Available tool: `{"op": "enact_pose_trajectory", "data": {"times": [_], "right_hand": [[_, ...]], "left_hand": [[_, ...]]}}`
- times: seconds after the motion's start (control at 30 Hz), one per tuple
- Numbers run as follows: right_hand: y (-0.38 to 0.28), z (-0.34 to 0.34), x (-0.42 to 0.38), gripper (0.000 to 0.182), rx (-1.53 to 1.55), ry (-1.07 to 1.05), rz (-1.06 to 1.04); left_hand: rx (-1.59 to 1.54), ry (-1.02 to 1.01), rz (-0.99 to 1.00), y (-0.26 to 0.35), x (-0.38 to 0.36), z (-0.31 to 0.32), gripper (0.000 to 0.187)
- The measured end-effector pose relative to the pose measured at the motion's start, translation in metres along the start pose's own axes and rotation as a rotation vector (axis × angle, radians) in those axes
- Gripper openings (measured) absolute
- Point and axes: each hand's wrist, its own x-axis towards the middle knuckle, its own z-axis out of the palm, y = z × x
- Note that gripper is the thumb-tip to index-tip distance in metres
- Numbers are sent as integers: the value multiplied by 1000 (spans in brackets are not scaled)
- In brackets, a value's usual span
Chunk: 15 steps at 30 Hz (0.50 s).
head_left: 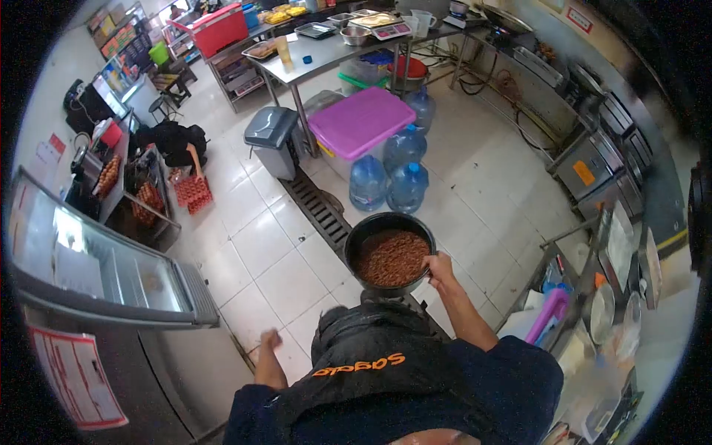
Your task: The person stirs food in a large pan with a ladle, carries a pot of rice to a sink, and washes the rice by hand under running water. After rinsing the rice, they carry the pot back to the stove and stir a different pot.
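Observation:
A round dark pot (390,256) holds many small reddish-brown pieces in what looks like liquid. My right hand (439,270) grips the pot's right side, its fingers closed around the edge. The pot is held in front of my black apron with orange lettering (360,366). Away from the pot, on the left, my left hand (271,340) hangs low above the tiles near the glass-door fridge. It is small and blurred, so its fingers and anything in them cannot be made out.
Blue water bottles (407,187) and a purple-lidded bin (363,122) stand ahead. A grey trash can (274,137) is beside a floor drain (315,208). The fridge (111,259) is left, a cluttered counter (593,334) right. A crouching person (174,142) reaches toward red egg trays (194,194).

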Motion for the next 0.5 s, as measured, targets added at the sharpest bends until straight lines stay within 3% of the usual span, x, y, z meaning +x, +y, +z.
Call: {"op": "enact_pose_trajectory", "data": {"times": [0.07,0.13,0.3,0.43,0.5], "right_hand": [[-36,33,39,8,-10,36,8],[-69,62,79,6,-24,107,35],[-116,143,225,8,86,83,89],[-180,240,316,12,137,159,17],[-205,287,364,17,240,183,-100]], "left_hand": [[-53,43,-409,-4,-32,16,26],[-210,38,-526,15,-47,33,24],[-278,22,-500,92,44,42,21],[-237,46,-366,162,171,0,19],[-79,66,-203,187,248,-38,18]]}}
